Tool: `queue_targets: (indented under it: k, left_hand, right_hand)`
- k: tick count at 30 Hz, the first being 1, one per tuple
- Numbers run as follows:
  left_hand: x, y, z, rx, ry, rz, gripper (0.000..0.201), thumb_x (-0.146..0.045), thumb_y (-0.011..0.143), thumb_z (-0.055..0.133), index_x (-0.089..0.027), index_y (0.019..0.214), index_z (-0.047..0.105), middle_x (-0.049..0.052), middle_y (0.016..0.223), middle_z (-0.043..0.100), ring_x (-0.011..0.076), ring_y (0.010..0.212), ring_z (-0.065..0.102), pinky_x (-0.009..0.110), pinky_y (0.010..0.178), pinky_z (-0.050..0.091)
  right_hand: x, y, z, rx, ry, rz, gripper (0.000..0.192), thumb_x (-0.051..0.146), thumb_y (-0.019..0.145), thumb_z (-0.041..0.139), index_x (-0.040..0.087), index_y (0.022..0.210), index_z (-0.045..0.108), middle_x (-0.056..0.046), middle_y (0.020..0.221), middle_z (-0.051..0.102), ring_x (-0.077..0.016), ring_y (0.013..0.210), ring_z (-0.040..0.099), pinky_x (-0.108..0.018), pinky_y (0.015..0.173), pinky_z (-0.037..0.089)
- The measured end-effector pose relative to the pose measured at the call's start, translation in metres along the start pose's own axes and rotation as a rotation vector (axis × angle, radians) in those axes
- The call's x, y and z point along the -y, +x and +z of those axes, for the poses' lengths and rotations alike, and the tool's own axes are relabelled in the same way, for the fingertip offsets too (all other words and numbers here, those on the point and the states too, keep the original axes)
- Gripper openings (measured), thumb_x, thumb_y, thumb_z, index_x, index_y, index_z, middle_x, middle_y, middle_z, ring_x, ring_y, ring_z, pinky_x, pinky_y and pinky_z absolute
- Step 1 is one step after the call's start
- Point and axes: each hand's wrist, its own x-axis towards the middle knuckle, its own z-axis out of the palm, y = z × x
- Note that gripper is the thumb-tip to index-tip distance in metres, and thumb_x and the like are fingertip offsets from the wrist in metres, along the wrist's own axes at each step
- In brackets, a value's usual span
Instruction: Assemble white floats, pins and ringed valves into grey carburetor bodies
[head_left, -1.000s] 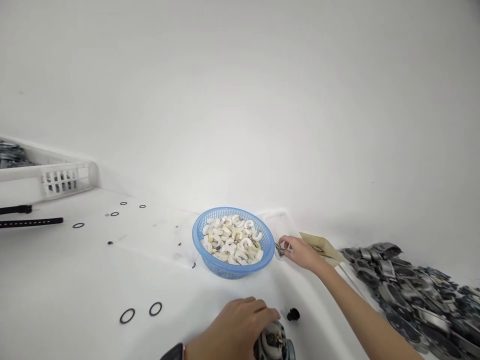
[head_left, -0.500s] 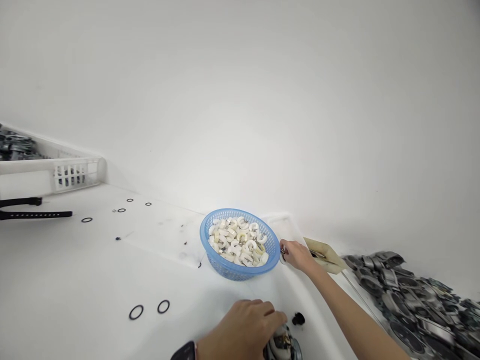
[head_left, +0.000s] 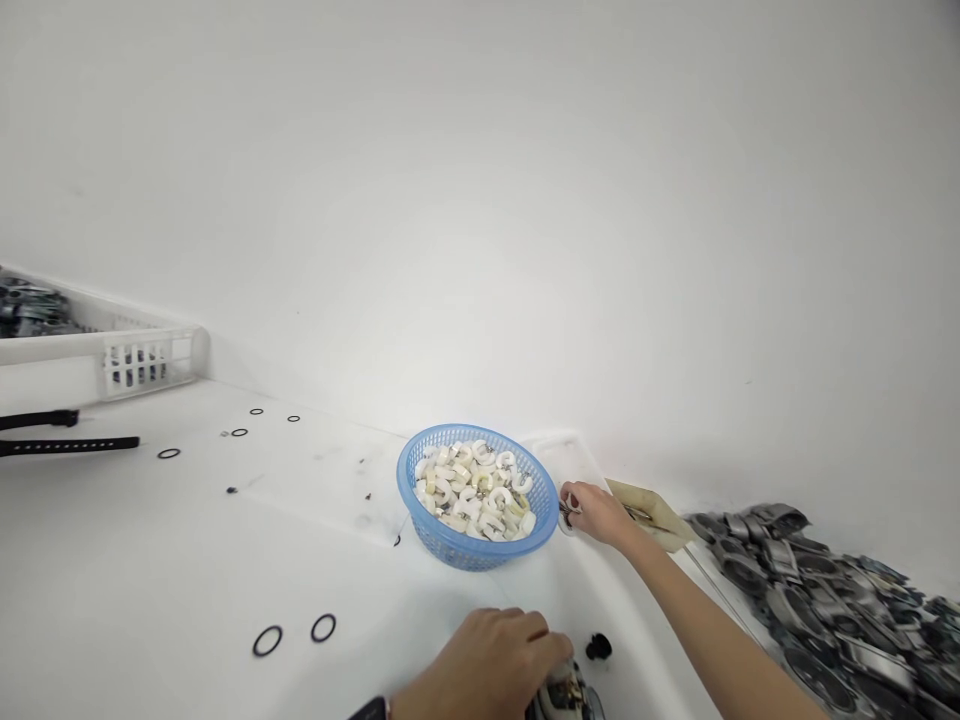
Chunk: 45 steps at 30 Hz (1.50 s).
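My left hand (head_left: 484, 665) rests at the bottom edge, closed over a round metal motor part (head_left: 564, 692) on the white table. My right hand (head_left: 598, 513) reaches forward, just right of a blue plastic basket (head_left: 420, 516) filled with white C-shaped pieces (head_left: 474, 488). Its fingertips pinch a small metal spring-like piece (head_left: 567, 508) beside the basket rim. A small black knob (head_left: 598, 647) lies just right of my left hand.
A heap of grey metal housings (head_left: 817, 590) covers the table at the right. A beige flat tool (head_left: 651, 511) lies behind my right hand. Black O-rings (head_left: 294, 634) lie on the table at left. A white slotted crate (head_left: 142, 358) and a black strap (head_left: 67, 444) sit far left.
The view has shifted slightly. My right hand has stayed by the basket rim, pinching the small metal piece. My left hand has stayed on the motor part.
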Motion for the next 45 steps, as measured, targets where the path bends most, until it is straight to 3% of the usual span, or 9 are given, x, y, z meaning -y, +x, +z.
queue_targets:
  k: [12, 23, 29, 36, 39, 42, 45]
  left_hand:
    - [-0.002, 0.001, -0.003, 0.032, 0.012, -0.020, 0.034, -0.046, 0.094, 0.069, -0.027, 0.121, 0.062, 0.005, 0.103, 0.074, 0.0272, 0.084, 0.073, 0.030, 0.061, 0.044]
    - [-0.004, -0.001, -0.007, 0.019, 0.028, -0.001, 0.050, -0.051, 0.084, 0.078, -0.027, 0.124, 0.062, 0.005, 0.104, 0.074, 0.0274, 0.085, 0.073, 0.030, 0.065, 0.048]
    - [-0.003, -0.003, -0.004, -0.048, 0.038, 0.014, 0.046, -0.049, 0.083, 0.080, -0.026, 0.120, 0.063, 0.003, 0.098, 0.074, 0.0261, 0.081, 0.074, 0.028, 0.062, 0.047]
    - [-0.003, -0.002, -0.007, -0.013, 0.023, -0.010, 0.050, -0.047, 0.082, 0.083, -0.027, 0.123, 0.065, 0.004, 0.102, 0.075, 0.0279, 0.084, 0.075, 0.029, 0.065, 0.049]
    - [-0.010, -0.008, -0.019, -0.015, -0.060, -0.051, 0.054, -0.048, 0.079, 0.086, -0.027, 0.124, 0.065, 0.005, 0.104, 0.075, 0.0293, 0.088, 0.074, 0.032, 0.073, 0.052]
    - [-0.020, -0.016, -0.037, -0.094, -0.225, -0.127, 0.058, -0.058, 0.076, 0.085, -0.027, 0.122, 0.067, 0.004, 0.109, 0.073, 0.0303, 0.098, 0.071, 0.038, 0.087, 0.052]
    - [-0.028, -0.019, -0.054, -0.118, -0.326, -0.171, 0.042, -0.047, 0.077, 0.084, -0.026, 0.109, 0.069, 0.001, 0.102, 0.071, 0.0265, 0.094, 0.068, 0.034, 0.083, 0.050]
  right_hand:
    - [0.008, 0.011, 0.002, 0.004, 0.023, -0.003, 0.026, 0.035, 0.104, 0.066, 0.017, 0.122, 0.066, -0.008, 0.121, 0.068, -0.0236, 0.103, 0.069, -0.044, 0.090, 0.060]
    - [-0.016, 0.008, -0.006, -0.077, 0.103, 0.015, 0.025, 0.034, 0.105, 0.066, 0.017, 0.124, 0.066, -0.008, 0.121, 0.069, -0.0233, 0.103, 0.069, -0.044, 0.090, 0.060]
    - [-0.017, 0.005, -0.006, -0.100, 0.166, 0.037, 0.024, 0.033, 0.105, 0.066, 0.017, 0.123, 0.067, -0.008, 0.121, 0.069, -0.0231, 0.102, 0.069, -0.044, 0.091, 0.060]
    - [-0.014, 0.002, -0.011, -0.128, 0.327, 0.058, 0.023, 0.035, 0.104, 0.066, 0.017, 0.119, 0.067, -0.007, 0.117, 0.069, -0.0223, 0.099, 0.069, -0.043, 0.089, 0.059]
    - [-0.011, -0.008, -0.019, -0.144, 0.482, 0.051, 0.021, 0.033, 0.102, 0.067, 0.017, 0.116, 0.067, -0.004, 0.101, 0.071, -0.0197, 0.087, 0.069, -0.039, 0.084, 0.058]
    - [-0.005, -0.036, -0.027, -0.153, 0.699, 0.035, 0.028, 0.029, 0.095, 0.067, 0.019, 0.121, 0.063, -0.002, 0.085, 0.073, -0.0181, 0.072, 0.066, -0.034, 0.074, 0.055]
    - [0.006, -0.080, -0.031, -0.109, 0.926, 0.009, 0.041, 0.037, 0.090, 0.069, 0.021, 0.126, 0.058, -0.001, 0.080, 0.073, -0.0176, 0.064, 0.063, -0.031, 0.063, 0.052]
